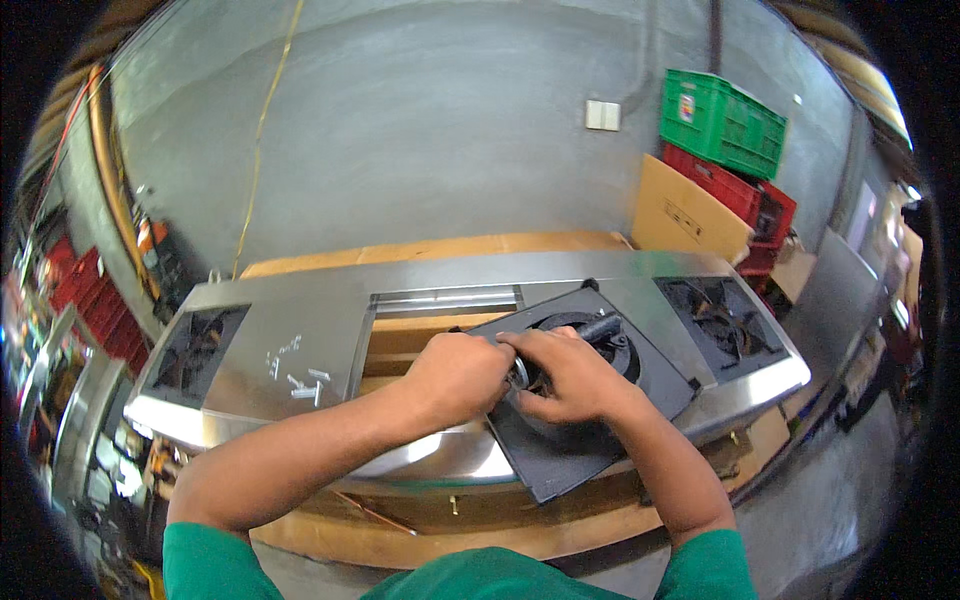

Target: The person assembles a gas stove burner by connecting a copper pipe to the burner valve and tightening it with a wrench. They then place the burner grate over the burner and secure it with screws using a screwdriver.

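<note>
A black square burner plate [640, 400] lies tilted across the steel stove top [300, 300], partly over its open middle cutout. On its underside or top, I cannot tell which, sits a round black burner [630, 355] with a dark pipe [600, 328]. At the burner's left end, my right hand [575, 375] curls its thumb and fingers round a shiny round metal fitting [519, 373]. My left hand [455, 372] is closed against the same spot; its grip is hidden. Several small bolts [305, 386] lie on the steel to the left.
Black grates fill the left [195, 350] and right [720, 320] burner openings. Cardboard [690, 212] leans behind the stove at right, beside red crates [712, 185] and a green crate [722, 122]. Under the stove runs a cardboard-covered ledge [400, 545]. A grey wall [430, 130] stands behind.
</note>
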A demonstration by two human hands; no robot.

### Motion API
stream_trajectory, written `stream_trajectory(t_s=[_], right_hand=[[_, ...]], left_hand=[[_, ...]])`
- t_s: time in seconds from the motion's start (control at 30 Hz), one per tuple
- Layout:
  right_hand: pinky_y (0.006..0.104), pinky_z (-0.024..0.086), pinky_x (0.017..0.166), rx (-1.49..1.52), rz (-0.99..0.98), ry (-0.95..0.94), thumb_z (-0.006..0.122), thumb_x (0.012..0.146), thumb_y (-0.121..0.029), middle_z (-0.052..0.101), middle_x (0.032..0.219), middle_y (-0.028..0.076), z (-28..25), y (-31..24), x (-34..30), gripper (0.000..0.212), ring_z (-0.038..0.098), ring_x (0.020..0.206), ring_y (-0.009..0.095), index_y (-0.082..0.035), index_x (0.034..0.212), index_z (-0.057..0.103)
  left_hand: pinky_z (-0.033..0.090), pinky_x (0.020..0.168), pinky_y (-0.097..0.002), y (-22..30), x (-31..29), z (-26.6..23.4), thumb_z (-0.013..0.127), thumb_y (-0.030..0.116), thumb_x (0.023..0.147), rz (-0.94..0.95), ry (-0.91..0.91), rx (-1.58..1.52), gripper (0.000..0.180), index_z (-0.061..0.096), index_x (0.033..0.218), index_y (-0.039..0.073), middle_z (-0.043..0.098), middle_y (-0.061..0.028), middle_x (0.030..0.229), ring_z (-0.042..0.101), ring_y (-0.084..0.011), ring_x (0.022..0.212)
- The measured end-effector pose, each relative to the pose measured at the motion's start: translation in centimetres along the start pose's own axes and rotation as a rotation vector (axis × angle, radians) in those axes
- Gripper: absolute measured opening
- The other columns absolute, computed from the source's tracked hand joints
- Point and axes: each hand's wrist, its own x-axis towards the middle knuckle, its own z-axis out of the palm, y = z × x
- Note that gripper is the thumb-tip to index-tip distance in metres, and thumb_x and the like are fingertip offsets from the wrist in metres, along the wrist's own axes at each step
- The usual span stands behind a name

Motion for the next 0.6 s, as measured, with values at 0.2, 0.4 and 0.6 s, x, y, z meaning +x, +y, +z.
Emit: stream_trajectory(t_s=[0.2, 0.4, 0.6], right_hand=[[0.0453, 0.044, 0.094, -0.101, -0.142, -0.115, 0.072, 0.076, -0.022, 0.062, 0.115, 0.018, -0.7, 1.8, 0.0, 0.073, 0.06, 0.106, 0.036, -0.001, 0.141, 0.045], [0.0436, 0.046, 0.084, -0.221, -0.264, -0.137, 0.074, 0.075, -0.023, 0.06, 0.099, 0.014, 0.0, 2.7, 0.4, 0.074, 0.06, 0.093, 0.032, -0.001, 0.139, 0.046], [0.0423, 0.045, 0.08, -0.231, -0.252, 0.007, 0.075, 0.073, -0.025, 0.058, 0.097, 0.013, 0.4, 3.0, -0.4, 0.077, 0.059, 0.091, 0.03, -0.001, 0.14, 0.045]], left_hand=[[0.054, 0.075, -0.0517, 0.4, -1.1, 0.4, 0.06, 0.036, 0.093, -0.198, 0.023, -0.223, 0.033, 0.069, 0.094, 0.004, 0.069, -0.0222, 0.084, 0.068, -0.0413, 0.081], [0.052, 0.072, -0.0507, 0.5, -1.4, 0.8, 0.057, 0.035, 0.096, -0.216, -0.074, -0.107, 0.034, 0.066, 0.088, 0.004, 0.069, -0.019, 0.08, 0.067, -0.0401, 0.08], [0.053, 0.068, -0.0499, 2.3, -2.0, 2.1, 0.057, 0.033, 0.096, -0.219, 0.154, -0.025, 0.031, 0.066, 0.086, 0.005, 0.067, -0.0161, 0.073, 0.068, -0.0387, 0.074]])
